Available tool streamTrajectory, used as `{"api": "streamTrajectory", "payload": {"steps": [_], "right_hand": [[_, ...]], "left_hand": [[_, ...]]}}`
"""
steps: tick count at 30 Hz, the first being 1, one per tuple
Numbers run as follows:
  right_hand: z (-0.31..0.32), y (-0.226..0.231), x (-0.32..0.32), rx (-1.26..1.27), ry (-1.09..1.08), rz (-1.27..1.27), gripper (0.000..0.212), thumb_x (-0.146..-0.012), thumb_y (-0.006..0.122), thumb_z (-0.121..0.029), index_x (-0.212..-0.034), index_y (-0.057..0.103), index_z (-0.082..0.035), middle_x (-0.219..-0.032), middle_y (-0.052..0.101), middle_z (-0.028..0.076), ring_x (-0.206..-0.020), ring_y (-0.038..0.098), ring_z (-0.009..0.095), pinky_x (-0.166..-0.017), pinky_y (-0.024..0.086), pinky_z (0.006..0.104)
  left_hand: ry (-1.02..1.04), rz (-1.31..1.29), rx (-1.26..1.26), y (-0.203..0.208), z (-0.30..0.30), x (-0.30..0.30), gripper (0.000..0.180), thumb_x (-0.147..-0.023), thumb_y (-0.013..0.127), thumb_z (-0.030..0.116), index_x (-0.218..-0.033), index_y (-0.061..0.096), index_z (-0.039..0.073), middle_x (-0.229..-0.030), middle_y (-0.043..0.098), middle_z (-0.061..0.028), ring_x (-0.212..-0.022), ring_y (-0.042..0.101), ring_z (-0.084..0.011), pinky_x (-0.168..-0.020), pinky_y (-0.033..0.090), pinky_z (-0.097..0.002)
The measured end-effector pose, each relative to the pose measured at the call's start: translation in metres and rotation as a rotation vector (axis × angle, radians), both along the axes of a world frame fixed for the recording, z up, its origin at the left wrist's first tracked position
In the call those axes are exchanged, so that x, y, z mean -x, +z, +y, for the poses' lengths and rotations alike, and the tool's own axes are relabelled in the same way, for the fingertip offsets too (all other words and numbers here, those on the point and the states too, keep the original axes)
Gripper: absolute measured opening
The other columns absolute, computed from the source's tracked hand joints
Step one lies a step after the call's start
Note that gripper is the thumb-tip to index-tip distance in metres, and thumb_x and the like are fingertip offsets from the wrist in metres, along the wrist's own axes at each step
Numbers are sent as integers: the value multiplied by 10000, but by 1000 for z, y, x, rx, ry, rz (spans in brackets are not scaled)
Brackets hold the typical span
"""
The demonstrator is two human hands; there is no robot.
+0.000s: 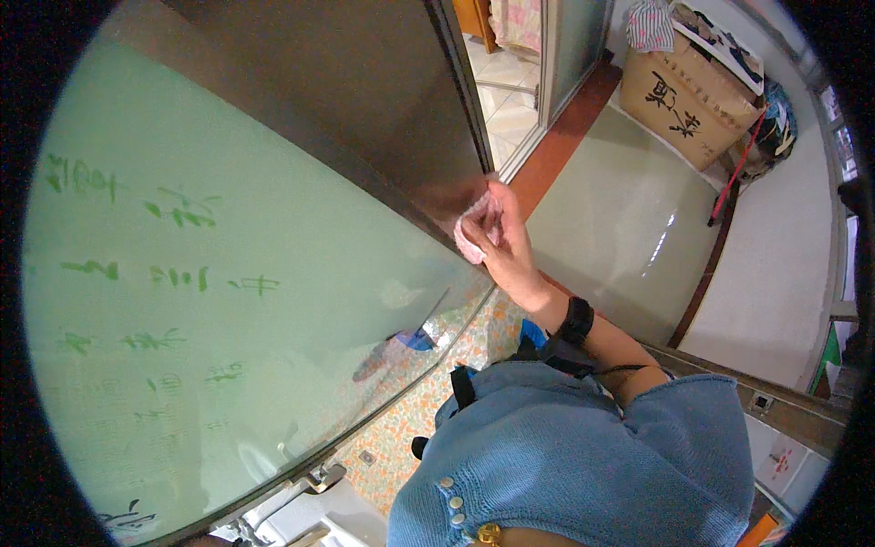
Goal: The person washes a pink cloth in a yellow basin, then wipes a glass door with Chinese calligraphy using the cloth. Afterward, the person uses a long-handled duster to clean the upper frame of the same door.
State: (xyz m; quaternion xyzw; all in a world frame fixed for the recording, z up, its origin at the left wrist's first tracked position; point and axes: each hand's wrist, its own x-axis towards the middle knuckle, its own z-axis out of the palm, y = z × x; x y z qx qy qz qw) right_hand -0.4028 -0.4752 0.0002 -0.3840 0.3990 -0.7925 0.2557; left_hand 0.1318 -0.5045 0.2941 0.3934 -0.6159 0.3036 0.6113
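Knitwear in blue (pixel 583 447) fills the lower edge, and past it a black strap (pixel 576 323) rings the right wrist. The right hand (pixel 512 244) has its fingers folded round a pinkish cloth (pixel 469 242), which is at the edge of a dark brown panel (pixel 355 82) (contact between them I cannot tell; the left hand is out of view, its fingers unknown). Beside it slants a frosted green pane (pixel 246 314); well beyond stands a cardboard box (pixel 688 109), a striped cloth (pixel 650 30) at its corner.
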Motion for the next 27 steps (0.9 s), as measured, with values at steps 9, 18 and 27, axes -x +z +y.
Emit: {"api": "streamTrajectory", "payload": {"steps": [9,18,27], "right_hand": [[2,14,0,-159,-113,-26,532,-890,595,-30,-1330,299,-75,-935,477,15,-831,459,90,-729,382,234],[-2,14,0,-35,-167,50,465,-865,575,21,-1239,311,-60,-814,475,50,-608,492,108,-492,385,236],[1,24,5,17,-68,118,448,-879,539,45,-1210,272,-93,-674,479,53,-507,463,123,-444,366,259]], "left_hand": [[500,-641,252,2,-12,-15,670,-993,362,422,-1466,150,-2,-1524,147,-208,-1405,198,-298,-1128,217,-476],[-140,257,-77,-2,11,36,658,-951,478,421,-1486,195,164,-1550,144,-87,-1400,197,-291,-1130,183,-511],[-171,240,-65,-6,9,16,643,-962,469,383,-1490,176,162,-1559,111,-72,-1410,171,-276,-1141,164,-499]]}}
